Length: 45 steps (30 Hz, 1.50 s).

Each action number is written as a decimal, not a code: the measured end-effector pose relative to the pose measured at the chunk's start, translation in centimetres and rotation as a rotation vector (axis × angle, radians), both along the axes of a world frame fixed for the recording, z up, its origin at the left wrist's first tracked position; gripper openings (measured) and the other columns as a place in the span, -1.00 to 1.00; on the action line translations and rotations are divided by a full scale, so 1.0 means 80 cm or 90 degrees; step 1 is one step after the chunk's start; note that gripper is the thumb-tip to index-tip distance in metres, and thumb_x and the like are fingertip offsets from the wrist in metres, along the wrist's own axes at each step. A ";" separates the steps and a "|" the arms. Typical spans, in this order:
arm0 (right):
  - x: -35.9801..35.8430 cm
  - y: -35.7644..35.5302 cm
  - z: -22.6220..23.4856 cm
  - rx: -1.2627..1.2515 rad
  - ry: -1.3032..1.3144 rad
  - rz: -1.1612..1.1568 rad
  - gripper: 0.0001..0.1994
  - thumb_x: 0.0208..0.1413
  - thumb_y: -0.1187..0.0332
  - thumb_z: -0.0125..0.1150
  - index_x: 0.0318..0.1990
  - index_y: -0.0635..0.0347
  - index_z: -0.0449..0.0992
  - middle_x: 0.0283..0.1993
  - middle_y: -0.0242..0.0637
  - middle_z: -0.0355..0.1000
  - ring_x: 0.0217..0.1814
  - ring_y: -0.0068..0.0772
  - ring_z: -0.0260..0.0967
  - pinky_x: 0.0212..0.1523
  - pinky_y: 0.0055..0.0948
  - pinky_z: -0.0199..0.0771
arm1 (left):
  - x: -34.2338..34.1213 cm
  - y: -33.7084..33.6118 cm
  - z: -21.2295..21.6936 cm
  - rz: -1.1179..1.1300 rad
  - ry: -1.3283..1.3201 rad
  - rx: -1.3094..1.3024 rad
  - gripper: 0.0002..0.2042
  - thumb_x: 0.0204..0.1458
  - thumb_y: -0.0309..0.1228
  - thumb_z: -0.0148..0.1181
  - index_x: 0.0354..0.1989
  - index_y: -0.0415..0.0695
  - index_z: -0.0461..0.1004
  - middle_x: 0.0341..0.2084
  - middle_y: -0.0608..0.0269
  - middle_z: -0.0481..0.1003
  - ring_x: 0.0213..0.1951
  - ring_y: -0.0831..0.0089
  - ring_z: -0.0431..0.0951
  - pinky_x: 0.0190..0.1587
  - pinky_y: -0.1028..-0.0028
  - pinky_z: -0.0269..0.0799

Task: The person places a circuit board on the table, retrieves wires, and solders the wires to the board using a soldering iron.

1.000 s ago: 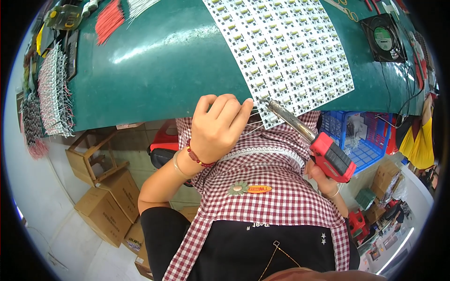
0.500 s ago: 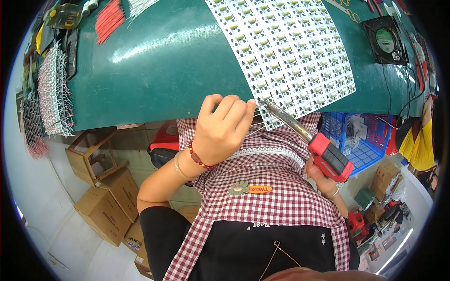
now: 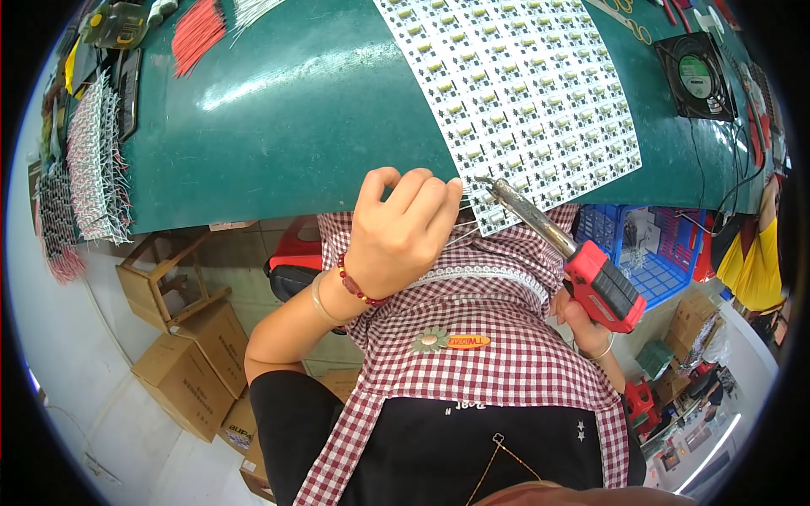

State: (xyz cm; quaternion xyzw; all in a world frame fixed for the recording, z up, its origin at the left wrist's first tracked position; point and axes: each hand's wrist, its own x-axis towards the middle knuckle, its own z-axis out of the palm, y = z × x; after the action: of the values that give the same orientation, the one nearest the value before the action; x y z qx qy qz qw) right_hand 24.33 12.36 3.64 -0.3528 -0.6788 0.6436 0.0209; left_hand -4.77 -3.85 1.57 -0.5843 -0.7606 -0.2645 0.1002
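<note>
My left hand (image 3: 403, 221) is closed in a pinch at the lower left edge of a white sheet of circuit boards (image 3: 540, 101). Thin white wires (image 3: 462, 231) show beside its fingertips; the pinch point itself is partly hidden. My right hand (image 3: 584, 329) is wrapped round the red and black handle of a soldering iron (image 3: 601, 285), which hides most of the fingers. The iron's metal barrel slants up and left. Its bent tip lies over the sheet's lower left corner, just right of my left fingertips; I cannot tell whether it touches.
The sheet lies on a green table (image 3: 278, 126) and overhangs its near edge. Red wires (image 3: 198, 38) lie at the far left, with a bundle of white and red wires (image 3: 99, 160) nearer. A black fan (image 3: 696, 76) stands right. Below it is a blue basket (image 3: 650, 253).
The soldering iron and my right hand have shifted slightly right, and the tip has drawn a little away from my left fingertips. My left hand has barely moved.
</note>
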 end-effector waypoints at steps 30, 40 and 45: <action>0.007 0.001 0.002 0.061 0.011 0.065 -0.64 0.08 0.34 0.28 -0.01 0.30 0.40 -0.46 -0.27 0.39 -0.45 -0.32 0.35 -0.36 -0.32 0.38 | -0.004 -0.002 -0.009 0.001 -0.030 0.046 -0.78 -0.23 -0.56 0.27 -0.32 -0.15 0.61 -0.52 0.35 0.39 -0.34 0.43 0.54 -0.29 0.39 0.32; 0.004 0.000 0.001 0.095 -0.036 0.057 -0.86 -0.05 0.47 0.33 -0.29 0.23 0.58 -0.39 -0.27 0.51 -0.36 -0.19 0.46 -0.34 -0.29 0.39 | -0.006 -0.002 -0.010 -0.008 -0.032 0.057 -0.79 -0.24 -0.56 0.28 -0.33 -0.16 0.61 -0.53 0.34 0.39 -0.35 0.42 0.54 -0.31 0.41 0.33; 0.008 -0.001 -0.002 0.113 -0.053 0.063 -0.85 -0.09 0.47 0.35 -0.31 0.22 0.58 -0.39 -0.26 0.51 -0.37 -0.16 0.45 -0.34 -0.27 0.39 | -0.006 -0.002 -0.010 -0.007 -0.032 0.056 -0.79 -0.23 -0.56 0.28 -0.33 -0.17 0.61 -0.53 0.34 0.39 -0.35 0.42 0.54 -0.32 0.41 0.32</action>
State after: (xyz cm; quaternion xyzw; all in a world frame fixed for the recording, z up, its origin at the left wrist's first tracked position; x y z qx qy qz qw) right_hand 24.94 12.25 3.49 -0.3419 -0.7500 0.5661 -0.0081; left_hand -5.25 -4.00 0.79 -0.5765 -0.7475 -0.3129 0.1051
